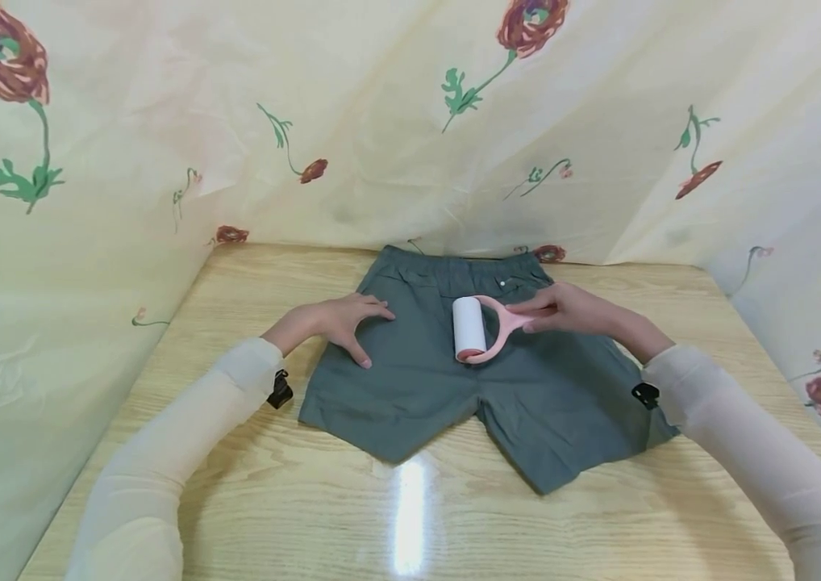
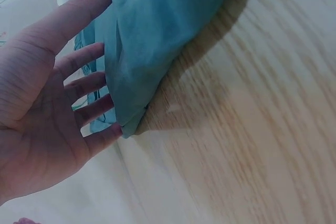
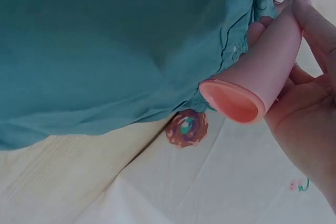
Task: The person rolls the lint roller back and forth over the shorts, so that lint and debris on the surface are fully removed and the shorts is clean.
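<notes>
A pair of grey-green shorts (image 1: 410, 371) lies spread out, its elastic waistband toward the back wall. My right hand (image 1: 570, 309) grips the pink handle (image 3: 262, 66) of a lint roller (image 1: 468, 327). The white roll rests on or just over the middle of the shorts, below the waistband; actual contact is hard to judge. On the left part of the shorts, my left hand (image 1: 345, 323) touches the cloth with fingers extended and thumb spread apart. The left wrist view shows those fingers (image 2: 86, 82) straight along the fabric, gripping nothing.
Under the shorts is a light wood-grain table (image 1: 251, 500), with a bright reflection near its front. Cream cloth with printed flowers (image 1: 381, 105) hangs behind and at both sides. Small black devices (image 1: 280, 390) are strapped at both wrists over pale sleeves (image 1: 156, 468).
</notes>
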Demonstrator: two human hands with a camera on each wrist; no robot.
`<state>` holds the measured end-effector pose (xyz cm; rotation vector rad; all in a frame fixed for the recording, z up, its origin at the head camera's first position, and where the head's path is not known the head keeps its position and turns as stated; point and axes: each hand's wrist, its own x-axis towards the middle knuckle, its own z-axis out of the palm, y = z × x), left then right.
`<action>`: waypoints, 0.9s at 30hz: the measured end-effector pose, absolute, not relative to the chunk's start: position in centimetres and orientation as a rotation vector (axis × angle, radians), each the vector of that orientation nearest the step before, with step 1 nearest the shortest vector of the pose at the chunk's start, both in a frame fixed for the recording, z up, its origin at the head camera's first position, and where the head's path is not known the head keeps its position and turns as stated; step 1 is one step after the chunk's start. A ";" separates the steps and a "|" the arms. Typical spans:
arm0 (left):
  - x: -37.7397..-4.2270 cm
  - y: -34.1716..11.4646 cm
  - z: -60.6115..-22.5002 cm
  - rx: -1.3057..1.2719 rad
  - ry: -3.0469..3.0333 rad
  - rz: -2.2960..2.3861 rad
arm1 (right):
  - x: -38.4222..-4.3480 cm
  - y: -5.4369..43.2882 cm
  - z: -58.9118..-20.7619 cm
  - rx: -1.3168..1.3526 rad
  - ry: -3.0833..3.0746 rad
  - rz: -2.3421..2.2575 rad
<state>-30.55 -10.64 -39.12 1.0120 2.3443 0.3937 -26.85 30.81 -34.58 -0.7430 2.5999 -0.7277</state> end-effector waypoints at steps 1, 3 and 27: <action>-30.5 -10.6 -39.1 1.012 2.344 0.394 | -26.8 31.0 -34.6 -0.739 2.599 -0.727; -30.5 -10.6 -39.2 1.021 2.343 0.390 | -26.8 31.3 -34.6 -0.721 2.601 -0.719; -30.5 -10.4 -38.7 1.043 2.350 0.368 | -26.4 33.5 -34.8 -0.743 2.626 -0.733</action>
